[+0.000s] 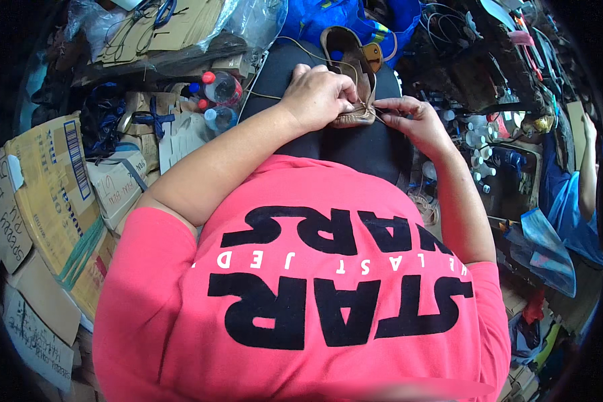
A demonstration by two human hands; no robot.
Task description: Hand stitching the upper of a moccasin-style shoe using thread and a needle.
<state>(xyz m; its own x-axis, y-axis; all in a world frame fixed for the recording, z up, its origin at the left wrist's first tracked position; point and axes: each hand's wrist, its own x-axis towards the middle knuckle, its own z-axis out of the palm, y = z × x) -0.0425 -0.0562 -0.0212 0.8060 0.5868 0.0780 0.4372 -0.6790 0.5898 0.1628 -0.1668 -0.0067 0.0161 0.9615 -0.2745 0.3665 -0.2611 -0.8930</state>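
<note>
the left hand (318,94) lies knuckles up over the near end of a tan shoe (352,74), fingers curled shut and pinching its leather edge. its wrist is bent a little inward, and the bare forearm runs back and down to the left, to the elbow beside the pink shirt (301,288).

the right hand (409,115) sits just right of the shoe, touching its near end. thumb and forefinger are pressed together on a thin thread (382,106) that runs from the shoe's edge; the other fingers are loosely bent beneath. whether a needle is in that pinch is too small to tell. the right forearm comes down steeply along the right side of the shirt.

the shoe rests on the dark lap (355,144), its open top facing up and its far end pointing away from the person. a thin cord (261,95) trails from under the left hand toward the left.

left of the lap stand two clear bottles (220,100), one with a red cap and one with a blue. further left lie cardboard boxes (53,194). a blue bag (328,17) sits beyond the shoe. to the right are small white bottles (479,151) and blue plastic sheet (549,248). at the far right edge another person's arm (588,161) hangs down.
</note>
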